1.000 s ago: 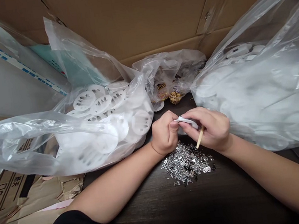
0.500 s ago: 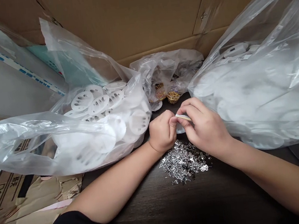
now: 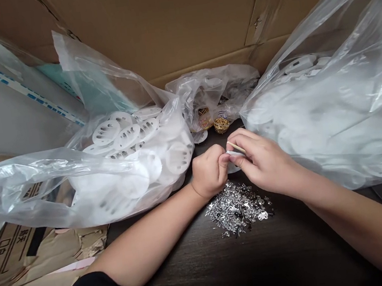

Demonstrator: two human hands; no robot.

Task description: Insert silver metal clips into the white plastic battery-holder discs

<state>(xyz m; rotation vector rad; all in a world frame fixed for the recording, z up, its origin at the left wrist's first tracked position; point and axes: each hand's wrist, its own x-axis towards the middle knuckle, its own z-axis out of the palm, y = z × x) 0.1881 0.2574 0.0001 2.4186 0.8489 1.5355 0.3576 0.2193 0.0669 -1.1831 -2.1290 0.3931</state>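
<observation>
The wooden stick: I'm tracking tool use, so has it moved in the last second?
Yes. The wooden stick in the right hand earlier pointed down toward the metal pile; now it sits on the hand's far side, away from the pile.

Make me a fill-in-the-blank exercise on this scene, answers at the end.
1. The left hand and the right hand pinch a small ____ part between them.
2. The thin wooden stick lies in the ____ hand.
3. The slotted discs fill the clear bag on the person's ____ side.
4. The pile of small metal pieces on the dark table looks ____ in colour.
Missing words: white; right; left; silver.
</observation>
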